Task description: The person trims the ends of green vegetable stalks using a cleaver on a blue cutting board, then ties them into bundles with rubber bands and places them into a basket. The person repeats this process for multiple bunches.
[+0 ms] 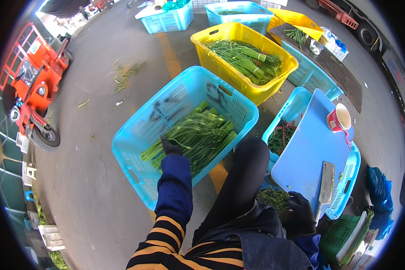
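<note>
My left hand (170, 147), in a black glove, reaches into a light-blue plastic crate (185, 76). Its thumb lies over a bundle of long green stalks (152, 152), which look like flowering chives; the other fingers are hidden. Several more tied bundles (206, 135) lie side by side there. Also gloved in black, my right hand (300, 209) is beside the near edge of a blue cutting board (310, 145), its fingers bent and its palm out of sight. A cleaver (325, 185) rests on the board close to it. Green trimmings (273, 199) lie by this hand.
A yellow crate (236, 82) of bundled stalks stands beyond. The board tilts across blue crates (298, 96), with a paper cup (339, 118) on it. A wooden plank (337, 74) tops another crate. An orange three-wheeler (38, 84) is left; a truck (364, 30) is far right.
</note>
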Tool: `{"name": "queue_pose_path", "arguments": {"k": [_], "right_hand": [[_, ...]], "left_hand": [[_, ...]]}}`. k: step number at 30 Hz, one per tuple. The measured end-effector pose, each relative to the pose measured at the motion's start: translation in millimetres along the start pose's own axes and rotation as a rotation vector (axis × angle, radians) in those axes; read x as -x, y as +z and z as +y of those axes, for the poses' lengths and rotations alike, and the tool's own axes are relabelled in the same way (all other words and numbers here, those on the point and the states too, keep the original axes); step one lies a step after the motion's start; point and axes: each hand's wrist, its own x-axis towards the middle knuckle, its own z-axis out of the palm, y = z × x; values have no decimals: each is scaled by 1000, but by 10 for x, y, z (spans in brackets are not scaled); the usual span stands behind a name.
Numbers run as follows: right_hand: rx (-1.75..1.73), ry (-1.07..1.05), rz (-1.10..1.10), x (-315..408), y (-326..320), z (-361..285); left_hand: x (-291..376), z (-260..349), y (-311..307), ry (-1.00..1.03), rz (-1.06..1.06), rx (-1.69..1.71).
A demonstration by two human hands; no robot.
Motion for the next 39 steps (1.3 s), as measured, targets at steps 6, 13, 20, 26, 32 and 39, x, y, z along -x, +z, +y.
{"name": "queue_pose_path", "arguments": {"k": [6, 13, 20, 26, 32, 39], "right_hand": [[12, -6, 25, -52, 66, 333], [19, -15, 186, 318, -56, 438], [5, -192, 440, 718, -470, 942], [-616, -115, 1110, 1518, -599, 1818], [-624, 260, 1500, 2061, -105, 3210], [-316, 861, 1024, 1927, 483, 5142]], "left_hand": [[2, 47, 262, -330, -173, 363], [1686, 490, 1829, -243, -842, 204], [2959, 873, 2383, 599, -1345, -576], [3664, 690, 2472, 214, -1380, -621], [3918, 559, 2495, 255, -1479, -841], [3986, 343, 2486, 142, -1578, -1142]]}}
